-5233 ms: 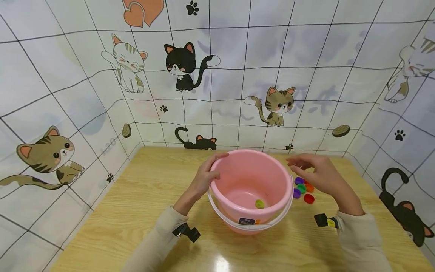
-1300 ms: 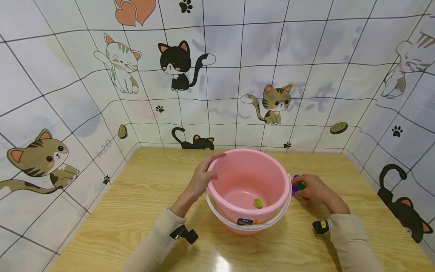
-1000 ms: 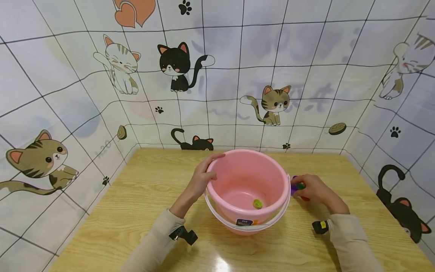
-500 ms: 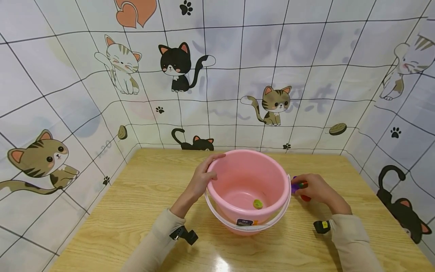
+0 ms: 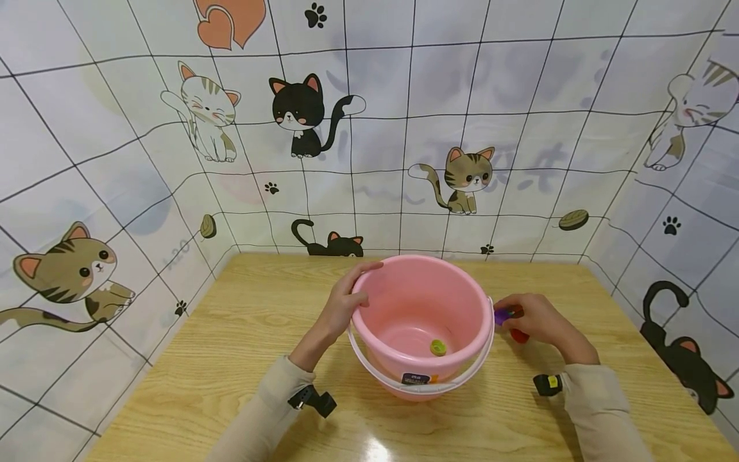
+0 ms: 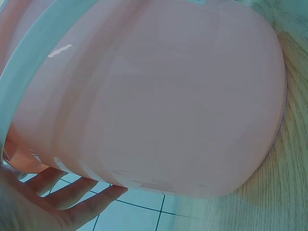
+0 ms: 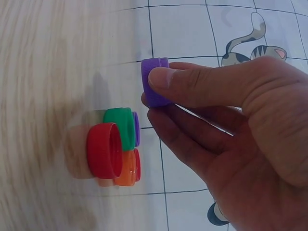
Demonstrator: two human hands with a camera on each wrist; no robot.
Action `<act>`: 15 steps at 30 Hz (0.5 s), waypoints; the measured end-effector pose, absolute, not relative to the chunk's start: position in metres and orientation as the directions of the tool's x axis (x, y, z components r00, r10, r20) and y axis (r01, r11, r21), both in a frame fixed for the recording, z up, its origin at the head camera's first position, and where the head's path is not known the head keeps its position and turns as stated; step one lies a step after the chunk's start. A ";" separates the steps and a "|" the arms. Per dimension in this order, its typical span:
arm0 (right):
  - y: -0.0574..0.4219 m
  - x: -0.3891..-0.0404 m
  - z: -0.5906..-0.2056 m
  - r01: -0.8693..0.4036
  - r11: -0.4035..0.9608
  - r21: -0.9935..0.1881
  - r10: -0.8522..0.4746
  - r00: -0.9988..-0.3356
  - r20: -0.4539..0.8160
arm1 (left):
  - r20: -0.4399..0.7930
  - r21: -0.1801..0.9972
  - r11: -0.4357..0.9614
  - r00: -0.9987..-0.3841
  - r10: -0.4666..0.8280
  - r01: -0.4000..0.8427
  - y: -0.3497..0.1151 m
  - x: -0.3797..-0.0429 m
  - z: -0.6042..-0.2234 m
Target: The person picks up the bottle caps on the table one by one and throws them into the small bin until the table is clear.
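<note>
My left hand (image 5: 337,311) grips the left rim of a pink bucket (image 5: 427,289), thumb over the inner side. In the left wrist view, its fingers (image 6: 94,204) lie along the outer wall. A yellow-green bottle cap (image 5: 438,348) lies on the bucket's floor. To the right of the bucket, my right hand (image 5: 537,317) pinches a purple bottle cap (image 7: 153,96) between thumb and fingertips. Close by on the table are a red cap (image 7: 102,151), a green cap (image 7: 118,126) and an orange cap (image 7: 126,169), with another purple and another red partly hidden behind them.
The bucket's white handle (image 5: 427,387) hangs down across its front. Everything stands on a light wood table (image 5: 277,289). A cat-patterned, grid-lined white sheet (image 5: 381,147) lines the back and both sides of the table.
My right hand, earlier hovering above the caps with nothing in it, has come down among them and now pinches a purple one. My left hand keeps its grip on the rim.
</note>
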State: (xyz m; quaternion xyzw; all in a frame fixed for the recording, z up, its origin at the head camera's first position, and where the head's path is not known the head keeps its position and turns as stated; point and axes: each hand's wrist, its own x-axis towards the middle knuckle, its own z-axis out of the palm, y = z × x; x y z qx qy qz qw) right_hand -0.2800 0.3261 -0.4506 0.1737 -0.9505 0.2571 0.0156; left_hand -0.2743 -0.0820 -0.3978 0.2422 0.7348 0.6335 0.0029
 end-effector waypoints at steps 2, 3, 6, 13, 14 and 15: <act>0.326 -0.280 -0.449 -0.341 0.803 -0.489 -0.323 -0.938 0.125 | 0.304 0.932 0.081 -0.883 0.357 0.354 -0.082 -0.274 -0.398; 0.326 -0.280 -0.449 -0.344 0.801 -0.491 -0.324 -0.937 0.128 | 0.307 0.931 0.082 -0.882 0.358 0.357 -0.082 -0.274 -0.398; 0.326 -0.279 -0.447 -0.349 0.800 -0.488 -0.326 -0.936 0.135 | 0.304 0.932 0.079 -0.883 0.359 0.354 -0.082 -0.274 -0.398; 0.324 -0.278 -0.443 -0.363 0.809 -0.462 -0.334 -0.931 0.148 | 0.298 0.936 0.069 -0.881 0.368 0.345 -0.082 -0.274 -0.398; 0.324 -0.278 -0.442 -0.364 0.810 -0.459 -0.333 -0.931 0.151 | 0.297 0.936 0.069 -0.881 0.368 0.345 -0.082 -0.274 -0.398; 0.324 -0.277 -0.442 -0.365 0.813 -0.454 -0.332 -0.931 0.155 | 0.297 0.937 0.068 -0.881 0.367 0.344 -0.082 -0.274 -0.398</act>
